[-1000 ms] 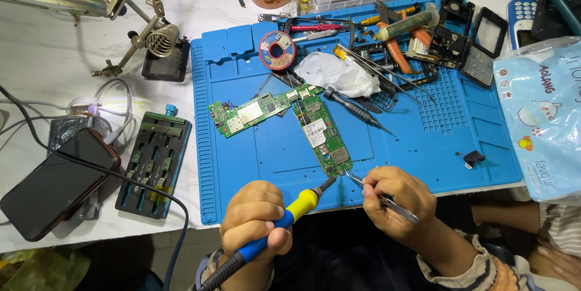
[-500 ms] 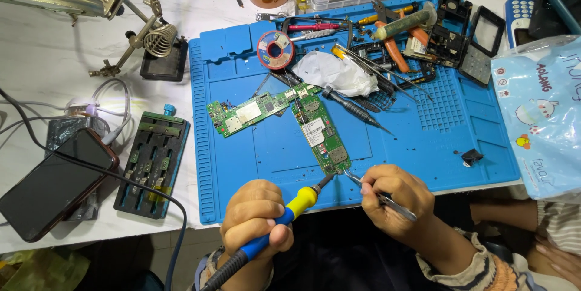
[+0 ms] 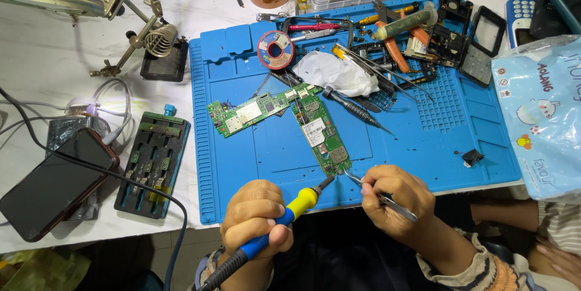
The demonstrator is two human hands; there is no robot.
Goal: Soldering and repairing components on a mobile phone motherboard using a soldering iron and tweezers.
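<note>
My left hand [image 3: 254, 218] grips a soldering iron [image 3: 284, 218] with a yellow and blue handle; its tip touches the near end of a green circuit board [image 3: 319, 135] lying on the blue work mat [image 3: 411, 145]. My right hand [image 3: 396, 197] holds metal tweezers [image 3: 378, 193] whose points meet the same near end of that board. A second green circuit board [image 3: 248, 111] lies crosswise just beyond, to the left.
A solder spool [image 3: 275, 50], white tissue [image 3: 336, 73], screwdrivers, pliers and phone frames crowd the mat's far side. A black board holder [image 3: 154, 164] and dark phone [image 3: 54, 182] lie left. A soldering stand [image 3: 160, 46] sits far left; a blue plastic bag [image 3: 541, 115] right.
Both hands hold almost the same pose; the iron tip and tweezers stay at the near end of the board.
</note>
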